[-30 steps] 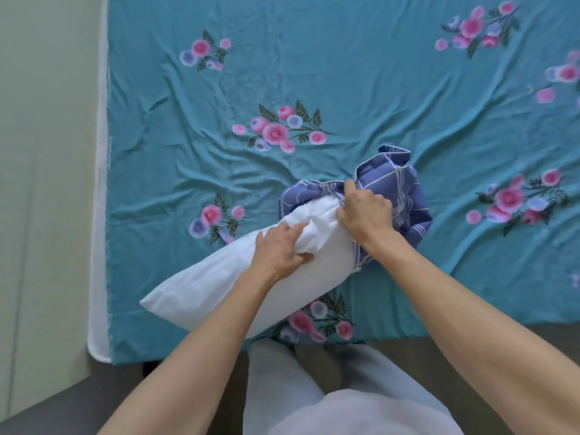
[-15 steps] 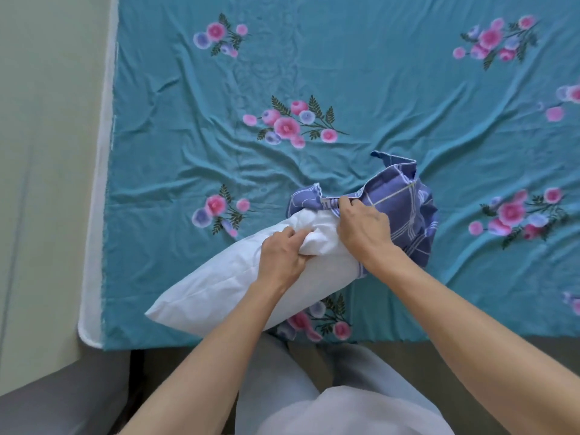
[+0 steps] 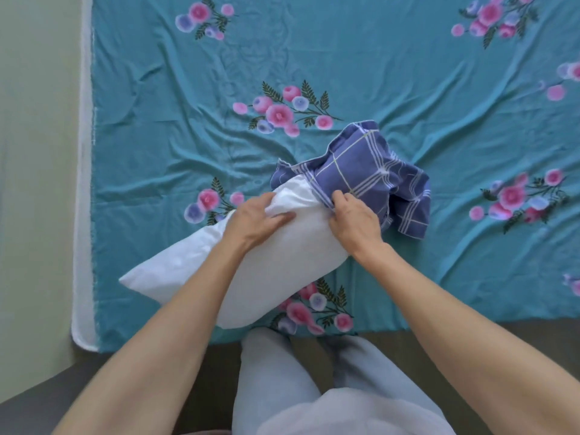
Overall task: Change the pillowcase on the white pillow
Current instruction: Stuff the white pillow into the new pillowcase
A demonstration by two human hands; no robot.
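Pillowcase hem pinched by right hand.

Soft even daylight, wide-angle edge distortion.
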